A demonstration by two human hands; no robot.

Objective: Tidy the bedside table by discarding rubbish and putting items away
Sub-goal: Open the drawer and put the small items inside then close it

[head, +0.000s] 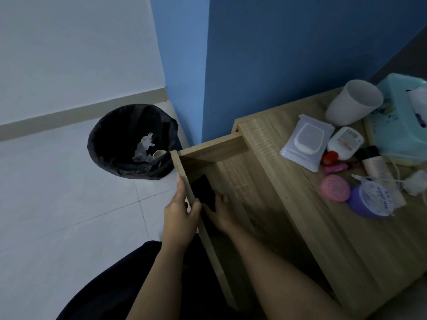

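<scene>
Gripping the open drawer front, left hand; right hand holds black phone inside.

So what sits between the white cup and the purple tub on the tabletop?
In the head view, between the white cup and purple tub lie a white bottle, small red and pink items, and a pink round case.

Blue wall, pale tiled floor, perhaps beige skirting.

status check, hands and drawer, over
Left hand gripping the open drawer's front panel. Right hand inside the drawer, on a flat black item. Toiletries still on the tabletop; nothing in the way.
</scene>
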